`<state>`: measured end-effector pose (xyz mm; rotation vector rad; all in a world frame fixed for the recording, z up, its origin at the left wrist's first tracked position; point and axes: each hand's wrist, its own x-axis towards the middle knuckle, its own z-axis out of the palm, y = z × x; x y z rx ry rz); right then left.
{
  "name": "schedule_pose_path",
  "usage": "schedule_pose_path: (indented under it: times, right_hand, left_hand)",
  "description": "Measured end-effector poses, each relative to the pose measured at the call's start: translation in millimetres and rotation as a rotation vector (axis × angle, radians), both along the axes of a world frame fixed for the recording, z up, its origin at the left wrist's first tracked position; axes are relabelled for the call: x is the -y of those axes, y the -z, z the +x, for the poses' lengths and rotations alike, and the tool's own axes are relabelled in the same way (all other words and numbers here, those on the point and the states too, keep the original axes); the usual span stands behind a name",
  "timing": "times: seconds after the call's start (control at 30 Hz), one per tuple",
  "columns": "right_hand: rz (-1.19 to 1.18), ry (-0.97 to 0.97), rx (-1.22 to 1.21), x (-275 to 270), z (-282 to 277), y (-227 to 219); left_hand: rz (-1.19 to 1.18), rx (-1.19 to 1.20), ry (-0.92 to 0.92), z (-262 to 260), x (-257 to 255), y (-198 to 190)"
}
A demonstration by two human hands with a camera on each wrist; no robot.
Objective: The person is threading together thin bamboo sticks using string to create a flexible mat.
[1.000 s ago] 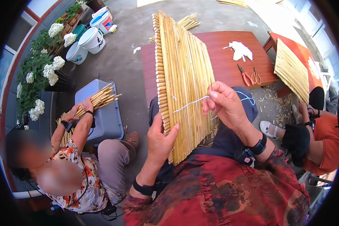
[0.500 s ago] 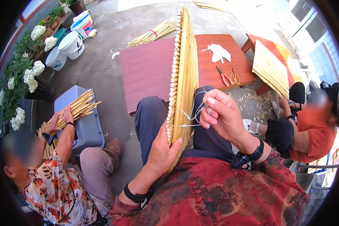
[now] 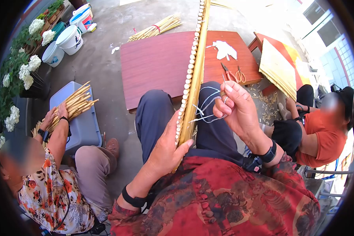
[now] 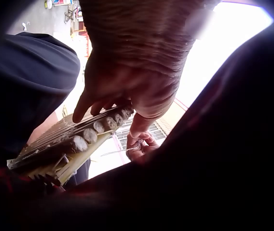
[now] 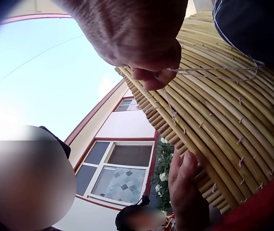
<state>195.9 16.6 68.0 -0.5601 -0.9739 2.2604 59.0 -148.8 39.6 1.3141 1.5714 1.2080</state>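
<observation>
A stitched mat of straw-coloured reed sticks (image 3: pixel 199 67) stands on edge between the person's knees, its cut round ends facing left. The left hand (image 3: pixel 165 151) grips its near lower part, thumb on one side and fingers on the other. To the right of the mat, the right hand (image 3: pixel 238 112) pinches a thin needle (image 3: pixel 224 78) that points up. White thread (image 3: pixel 201 113) loops between this hand and the mat. In the right wrist view, the doubled thread (image 5: pixel 214 70) crosses the mat's face, where small stitches show in rows.
Ahead is a low reddish table (image 3: pixel 157 67) with pliers (image 3: pixel 228 72), scissors (image 3: pixel 240 74) and a white cloth (image 3: pixel 225 50). At left, another person handles reeds (image 3: pixel 76 106) over a grey-blue bin (image 3: pixel 84 128). A seated person at right touches a second mat (image 3: pixel 279 69).
The mat has turned from showing its broad face to nearly edge-on. The right hand has stayed to its right with the needle, and the thread now hangs in looser loops.
</observation>
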Motion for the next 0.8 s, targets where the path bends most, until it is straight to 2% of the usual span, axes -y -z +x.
schedule_pose_path:
  times: [0.07,0.17,0.37,0.43,0.47,0.5,0.57,0.8]
  right_hand:
    - [-0.117,0.048,0.005,-3,4,7]
    - [-0.194,0.053,0.013,-11,12,12]
    - [-0.193,0.102,0.085,-17,24,-5]
    - [-0.208,0.294,0.199,-21,33,7]
    - [-0.154,0.217,0.154,-25,47,14]
    - [-0.069,0.365,0.340,-10,30,-2]
    - [-0.084,0.055,0.030,-25,64,13]
    - [-0.064,0.075,0.034,-18,73,10]
  left_hand:
    - [0.020,0.014,0.163,0,1,0]
    - [0.138,0.027,0.260,0,2,8]
    - [0.253,0.143,0.415,2,-5,14]
    - [0.290,0.079,0.521,0,-6,16]
    - [0.322,0.097,0.501,1,-6,17]
    - [0.325,0.123,0.499,2,-7,19]
    - [0.371,0.131,0.554,2,-6,23]
    - [0.372,0.211,0.525,0,-1,27]
